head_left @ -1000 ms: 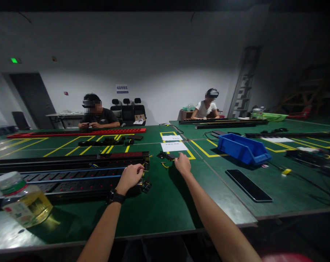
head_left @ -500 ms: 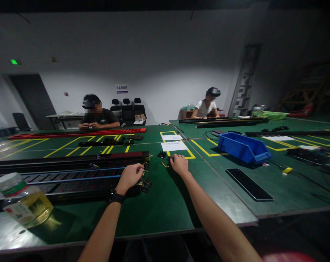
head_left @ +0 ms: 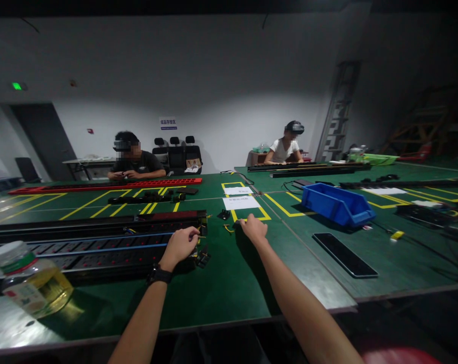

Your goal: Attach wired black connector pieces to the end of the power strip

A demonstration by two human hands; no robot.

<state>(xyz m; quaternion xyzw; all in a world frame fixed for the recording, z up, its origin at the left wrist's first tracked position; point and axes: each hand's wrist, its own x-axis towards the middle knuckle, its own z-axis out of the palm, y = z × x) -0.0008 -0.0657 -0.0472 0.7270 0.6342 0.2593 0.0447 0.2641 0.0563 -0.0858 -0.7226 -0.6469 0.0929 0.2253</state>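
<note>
- Left hand (head_left: 181, 246) rests over the near end of the long black power strip (head_left: 111, 257), fingers curled and thumb drawn in close to them; whether it pinches one of the thin yellow wires (head_left: 201, 236) at that end, I cannot tell.
- Right hand (head_left: 255, 230) reaches farther forward and lies low over the green table (head_left: 217, 298), fingers bent down and nearly closed; a small dark part (head_left: 237, 223) shows at its fingertips, though a firm grip on it cannot be made out.
- The power strip lies flat on the left half of the table, red dots along its face and a blue line running lengthwise; its right end is beside the left hand.
- A small black connector (head_left: 203, 257) sits at the strip's end, just below the left fingertips.
- Between the hands, nearer the right one, are a small black piece (head_left: 224, 214) and a short yellow lead (head_left: 228, 229).
- Beyond the right hand lies a printed paper sheet (head_left: 240, 203) within yellow tape marks.
- To the right stand a blue plastic bin (head_left: 358, 216) and, nearer, a dark smartphone (head_left: 345, 255) lying flat.
- A capped bottle (head_left: 37, 288) of yellow liquid stands at near left, in front of the strip.
- Across the table sit two co-workers in headsets, one in a dark shirt (head_left: 148, 163), one in a white shirt (head_left: 281, 151).
</note>
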